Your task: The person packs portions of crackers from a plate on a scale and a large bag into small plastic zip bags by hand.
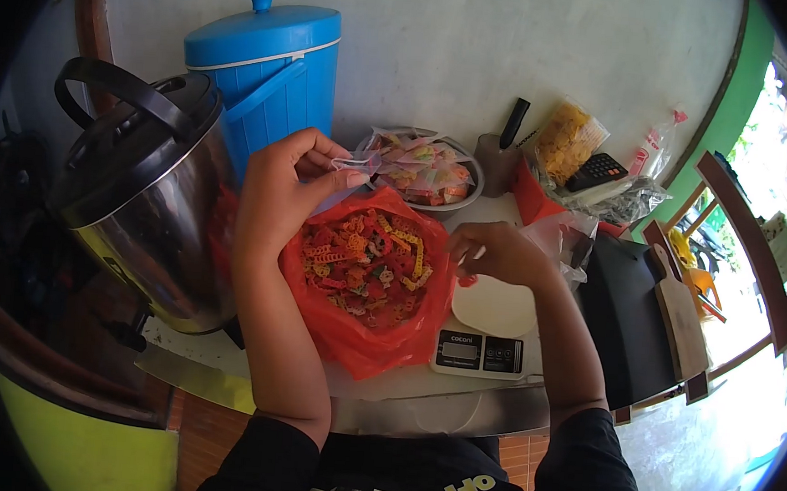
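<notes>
A red plastic bag (363,357) lies open on the table, full of red, yellow and orange wheel- and ladder-shaped snack pieces (365,262). Above its upper left edge, my left hand (303,171) pinches a small clear plastic bag (355,165) between thumb and fingers. My right hand (493,252) is at the bag's right edge, its fingers curled; a bit of red shows beneath them, too small to make out. Below that hand sits a white kitchen scale (494,309) with a dark display panel. Behind the red bag, a round metal bowl (476,180) holds several small filled clear packets (426,170).
A steel container (157,238) with a black lid and a blue lidded bucket (291,83) stand at the left. Toward the right are a red basket (536,196) with a calculator (597,172) and packets, a black box (622,307) and a wooden board (678,316).
</notes>
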A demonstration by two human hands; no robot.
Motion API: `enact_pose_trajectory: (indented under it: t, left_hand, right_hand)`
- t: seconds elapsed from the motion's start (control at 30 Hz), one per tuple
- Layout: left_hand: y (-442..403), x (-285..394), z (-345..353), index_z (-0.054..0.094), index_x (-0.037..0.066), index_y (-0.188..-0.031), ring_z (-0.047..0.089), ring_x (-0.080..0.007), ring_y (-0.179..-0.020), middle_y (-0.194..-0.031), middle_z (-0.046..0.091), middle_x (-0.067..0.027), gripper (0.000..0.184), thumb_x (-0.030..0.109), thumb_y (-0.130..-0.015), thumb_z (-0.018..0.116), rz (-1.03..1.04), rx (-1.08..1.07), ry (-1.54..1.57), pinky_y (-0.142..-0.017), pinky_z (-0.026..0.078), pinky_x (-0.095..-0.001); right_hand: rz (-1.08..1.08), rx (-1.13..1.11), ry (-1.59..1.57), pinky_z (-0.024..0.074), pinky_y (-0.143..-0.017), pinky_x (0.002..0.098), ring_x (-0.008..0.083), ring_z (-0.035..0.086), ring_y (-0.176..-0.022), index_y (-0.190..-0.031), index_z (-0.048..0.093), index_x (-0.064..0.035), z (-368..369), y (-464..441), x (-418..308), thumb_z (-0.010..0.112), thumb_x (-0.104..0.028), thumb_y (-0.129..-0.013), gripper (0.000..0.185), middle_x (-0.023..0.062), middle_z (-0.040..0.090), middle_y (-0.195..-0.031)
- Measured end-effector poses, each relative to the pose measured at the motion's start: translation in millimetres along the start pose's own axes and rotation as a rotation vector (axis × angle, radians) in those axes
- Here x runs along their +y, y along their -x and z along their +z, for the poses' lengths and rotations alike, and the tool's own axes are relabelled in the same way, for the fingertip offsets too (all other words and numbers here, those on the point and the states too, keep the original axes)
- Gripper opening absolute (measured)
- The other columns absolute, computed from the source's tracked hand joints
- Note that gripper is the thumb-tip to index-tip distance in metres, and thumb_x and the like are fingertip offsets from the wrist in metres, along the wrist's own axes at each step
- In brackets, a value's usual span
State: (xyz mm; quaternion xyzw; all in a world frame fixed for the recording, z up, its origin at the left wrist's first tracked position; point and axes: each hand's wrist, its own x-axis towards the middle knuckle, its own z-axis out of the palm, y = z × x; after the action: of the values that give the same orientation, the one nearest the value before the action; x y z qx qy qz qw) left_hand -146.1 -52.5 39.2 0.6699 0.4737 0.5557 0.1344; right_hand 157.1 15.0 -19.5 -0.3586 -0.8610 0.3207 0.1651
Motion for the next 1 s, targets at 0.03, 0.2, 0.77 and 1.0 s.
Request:
enact_pose_trajectory:
  t: [0.03, 0.2, 0.77, 1.0]
  left_hand:
    - [-0.7, -0.7, 0.7, 0.067, 0.002, -0.09, 0.061, -0.0082, -0.072, -0.077, 0.069, -0.0038, 0.028, 0.019, -0.076, 0.084, 0.004, 0.003, -0.009, -0.068, 0.046, -0.0238]
    - [-1.6, -2.8, 2.7, 0.067, 0.002, -0.09, 0.061, -0.0084, -0.072, -0.077, 0.069, -0.0042, 0.028, 0.019, -0.076, 0.084, -0.011, -0.007, 0.002, -0.069, 0.047, -0.0241]
    - [2.9, -3.1, -9.3, 0.067, 0.002, -0.089, 0.062, -0.0084, -0.073, -0.078, 0.07, -0.0047, 0.028, 0.019, -0.075, 0.084, -0.012, 0.015, 0.015, -0.069, 0.046, -0.0238]
    - [3.1, -3.5, -10.3, 0.067, 0.002, -0.09, 0.062, -0.0082, -0.073, -0.078, 0.07, -0.0042, 0.028, 0.02, -0.076, 0.084, -0.017, 0.015, 0.032, -0.069, 0.046, -0.0244]
  right_hand:
    - [0.0, 0.043, 0.091, 0.0545, -0.075, 0.0337, 0.0188, 0.069, -0.083, -0.103, 0.067, -0.0059, -0.6, 1.1, 0.5, 0.073, -0.001, -0.076, 0.028, 0.0075, 0.071, -0.088]
    - [-0.123, 0.114, 0.102, 0.0547, -0.078, 0.0377, 0.0239, 0.068, -0.089, -0.101, 0.069, -0.0085, 22.9, -10.3, 2.6, 0.073, -0.006, -0.076, 0.026, 0.0085, 0.071, -0.094]
    - [0.074, -0.038, -0.4, 0.055, -0.08, 0.0336, 0.0144, 0.068, -0.092, -0.11, 0.067, -0.0017, 60.6, -43.1, 19.3, 0.074, -0.002, -0.08, 0.03, 0.0054, 0.07, -0.101]
    - [0.025, -0.072, 0.052, 0.0556, -0.079, 0.0355, 0.0174, 0.068, -0.086, -0.109, 0.07, -0.0061, -1.7, -5.7, -7.5, 0.078, -0.014, -0.079, 0.031, 0.0054, 0.072, -0.1]
